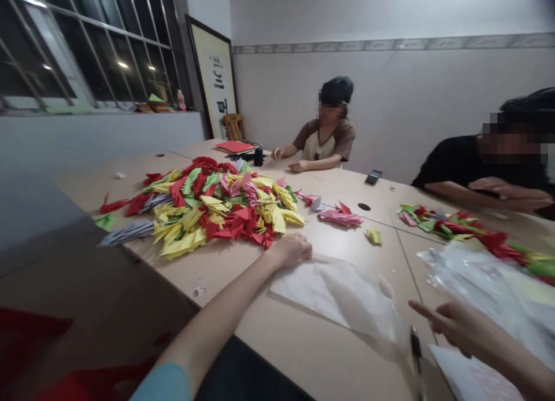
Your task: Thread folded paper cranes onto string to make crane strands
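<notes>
While the left hand [292, 249] rests with its fingers curled closed at the upper left corner of a clear plastic bag [338, 294], whether it pinches the film cannot be told. The bag lies flat on the table [277, 326], between the two hands. Partly open and holding nothing visible, the right hand [455, 326] points its index finger toward the bag, near a pen [416, 349]. A large heap of folded paper pieces [217, 204], red, yellow, green, pink and grey, sits just beyond the left hand; crumpled plastic [481, 279] lies beside the right.
</notes>
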